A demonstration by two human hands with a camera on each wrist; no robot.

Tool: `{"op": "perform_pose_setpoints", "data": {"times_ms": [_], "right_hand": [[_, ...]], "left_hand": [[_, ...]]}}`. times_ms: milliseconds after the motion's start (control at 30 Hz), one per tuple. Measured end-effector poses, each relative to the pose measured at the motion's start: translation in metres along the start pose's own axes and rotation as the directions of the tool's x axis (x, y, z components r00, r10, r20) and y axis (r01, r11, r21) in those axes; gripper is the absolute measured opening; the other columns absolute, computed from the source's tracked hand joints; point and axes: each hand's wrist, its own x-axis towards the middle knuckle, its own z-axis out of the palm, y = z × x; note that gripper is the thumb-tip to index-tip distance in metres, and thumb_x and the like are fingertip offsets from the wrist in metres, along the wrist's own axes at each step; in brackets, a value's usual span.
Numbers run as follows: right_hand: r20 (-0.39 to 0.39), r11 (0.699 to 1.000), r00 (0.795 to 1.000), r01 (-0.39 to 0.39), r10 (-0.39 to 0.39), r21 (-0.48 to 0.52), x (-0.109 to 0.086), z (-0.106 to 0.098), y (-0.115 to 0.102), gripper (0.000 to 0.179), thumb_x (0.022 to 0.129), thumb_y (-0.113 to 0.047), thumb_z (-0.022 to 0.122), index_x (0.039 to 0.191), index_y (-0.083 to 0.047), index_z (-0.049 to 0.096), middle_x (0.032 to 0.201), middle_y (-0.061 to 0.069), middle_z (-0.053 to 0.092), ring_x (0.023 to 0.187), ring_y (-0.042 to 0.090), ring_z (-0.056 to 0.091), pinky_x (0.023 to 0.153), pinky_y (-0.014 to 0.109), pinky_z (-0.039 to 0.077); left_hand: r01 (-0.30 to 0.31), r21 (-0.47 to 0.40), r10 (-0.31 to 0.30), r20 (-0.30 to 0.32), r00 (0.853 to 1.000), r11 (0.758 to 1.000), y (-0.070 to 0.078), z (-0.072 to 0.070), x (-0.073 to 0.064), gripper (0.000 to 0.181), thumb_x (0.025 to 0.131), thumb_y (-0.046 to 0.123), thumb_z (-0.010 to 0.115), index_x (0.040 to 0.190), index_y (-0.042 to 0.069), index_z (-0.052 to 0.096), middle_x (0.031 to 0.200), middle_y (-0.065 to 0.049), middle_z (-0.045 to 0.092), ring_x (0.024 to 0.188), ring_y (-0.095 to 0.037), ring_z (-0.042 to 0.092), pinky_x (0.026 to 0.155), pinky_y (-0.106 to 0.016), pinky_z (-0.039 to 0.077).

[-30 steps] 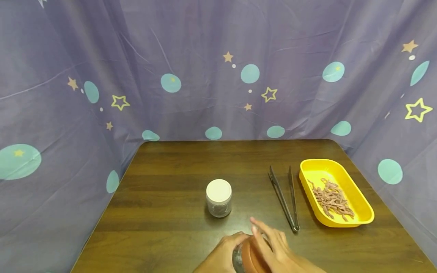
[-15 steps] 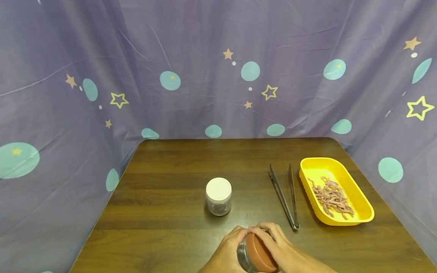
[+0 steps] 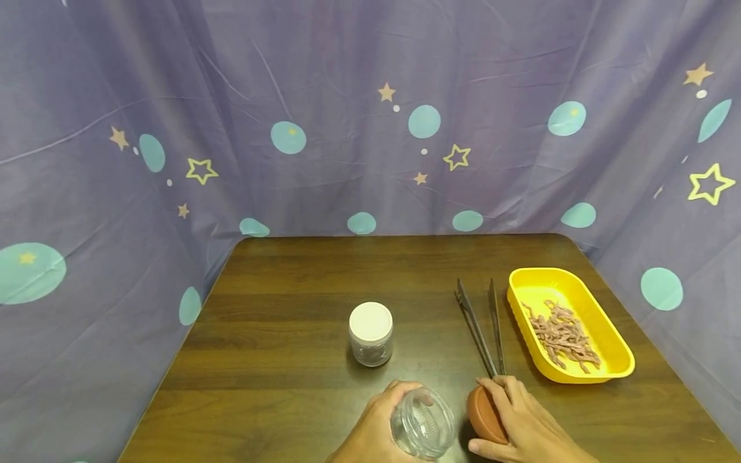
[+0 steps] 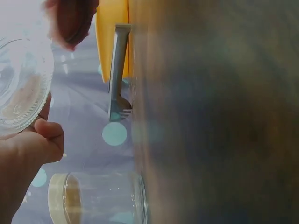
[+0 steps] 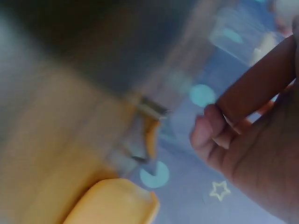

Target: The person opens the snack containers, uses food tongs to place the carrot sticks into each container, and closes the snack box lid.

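My left hand [image 3: 379,424] grips a clear glass jar [image 3: 427,424] whose open mouth tilts toward the right. In the left wrist view the jar's ribbed glass base [image 4: 28,109] shows beside the thumb. A short gap to the right, my right hand [image 3: 518,421] holds an orange-brown lid [image 3: 486,415] by its rim, off the jar. The right wrist view shows the lid [image 5: 261,81] edge-on between the fingers. Inside the jar I see no contents. The right hand partly covers the hinge end of the metal tongs [image 3: 477,331] in the head view.
A second glass jar with a white lid [image 3: 371,323] stands mid-table. At the right sits a yellow tray [image 3: 615,354] with brown shredded strips [image 3: 564,337] in it. The tongs lie spread on the wooden table [image 3: 278,360]. A patterned curtain [image 3: 347,77] encloses the back and sides.
The orange-brown lid has come off the jar. My right hand has carried it to the right, beside the tongs, while the left hand keeps the jar and its mouth now shows.
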Motion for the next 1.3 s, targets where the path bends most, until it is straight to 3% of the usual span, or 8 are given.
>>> {"op": "perform_pose_setpoints", "data": {"times_ms": [100,367,600,767,833,933,1133,1300], "right_hand": [[-0.030,0.989,0.996,0.083,-0.087,-0.125,-0.008,0.016,0.009,0.089,0.064,-0.076,0.060,0.124,-0.010,0.051,0.107,0.005,0.051,0.091,0.014,0.052,0.068,0.034,0.048],[-0.108,0.918,0.947,0.258,-0.301,-0.302,-0.024,0.057,0.024,0.093,0.065,-0.088,0.037,0.119,-0.014,0.054,0.103,0.005,0.053,0.082,0.017,0.045,0.062,0.029,0.031],[-0.064,0.926,0.969,0.209,-0.240,-0.313,-0.028,0.053,0.021,0.101,0.062,-0.090,0.034,0.128,-0.015,0.048,0.117,0.004,0.052,0.090,0.018,0.046,0.066,0.032,0.031],[-0.050,0.999,0.998,0.044,-0.045,-0.018,-0.008,0.009,-0.001,0.091,0.074,-0.067,0.059,0.134,-0.003,0.036,0.127,0.014,0.042,0.098,0.017,0.041,0.075,0.037,0.033],[-0.062,0.981,0.998,-0.018,0.031,0.195,0.004,-0.011,-0.016,0.085,0.074,-0.046,0.072,0.136,-0.004,0.033,0.127,0.012,0.039,0.100,0.014,0.041,0.076,0.035,0.037],[-0.070,0.906,0.996,-0.019,0.054,0.422,0.023,-0.028,-0.043,0.084,0.070,-0.029,0.078,0.138,-0.011,0.031,0.126,0.004,0.040,0.097,0.008,0.044,0.073,0.027,0.045],[0.038,0.848,0.997,-0.082,0.073,0.523,0.048,-0.021,-0.086,0.083,0.070,-0.048,0.074,0.136,-0.020,0.034,0.124,-0.005,0.040,0.097,0.009,0.052,0.071,0.022,0.050],[0.065,0.836,0.980,-0.194,0.187,0.514,0.056,-0.019,-0.099,0.081,0.066,-0.053,0.074,0.131,-0.020,0.040,0.120,-0.007,0.041,0.095,0.009,0.053,0.070,0.021,0.049]], "left_hand": [[0.005,-0.016,-0.005,-0.033,0.999,1.000,0.001,0.000,-0.001,0.083,0.059,0.043,0.084,0.129,0.025,0.044,0.117,0.010,0.057,0.105,-0.010,0.056,0.088,-0.025,0.049],[0.028,0.012,-0.027,-0.049,0.998,1.000,0.004,0.004,-0.003,0.085,0.056,0.040,0.086,0.129,0.031,0.043,0.118,0.013,0.053,0.107,-0.010,0.053,0.091,-0.027,0.047],[0.003,0.074,0.003,-0.082,0.997,0.997,0.006,0.005,-0.004,0.086,0.054,0.047,0.085,0.128,0.034,0.043,0.117,0.015,0.052,0.106,-0.009,0.052,0.091,-0.028,0.047],[-0.056,0.124,0.071,-0.121,0.990,0.991,0.009,0.005,-0.004,0.088,0.054,0.049,0.084,0.130,0.030,0.043,0.116,0.014,0.052,0.105,-0.008,0.052,0.090,-0.028,0.048],[-0.062,0.137,0.082,-0.146,0.986,0.989,0.011,0.006,-0.003,0.089,0.054,0.050,0.084,0.130,0.031,0.042,0.116,0.014,0.052,0.105,-0.008,0.053,0.088,-0.027,0.048],[-0.079,0.144,0.105,-0.183,0.977,0.986,0.014,0.009,0.000,0.087,0.057,0.048,0.083,0.130,0.027,0.042,0.116,0.011,0.053,0.102,-0.009,0.054,0.084,-0.026,0.050],[-0.178,0.240,0.239,-0.256,0.936,0.954,0.012,0.012,0.007,0.080,0.061,0.031,0.083,0.129,0.015,0.044,0.113,0.004,0.056,0.098,-0.010,0.054,0.081,-0.024,0.051],[-0.143,0.320,0.249,-0.320,0.914,0.937,0.011,0.013,0.009,0.085,0.055,0.024,0.084,0.130,0.016,0.045,0.114,0.004,0.056,0.099,-0.010,0.055,0.082,-0.025,0.051]]}}
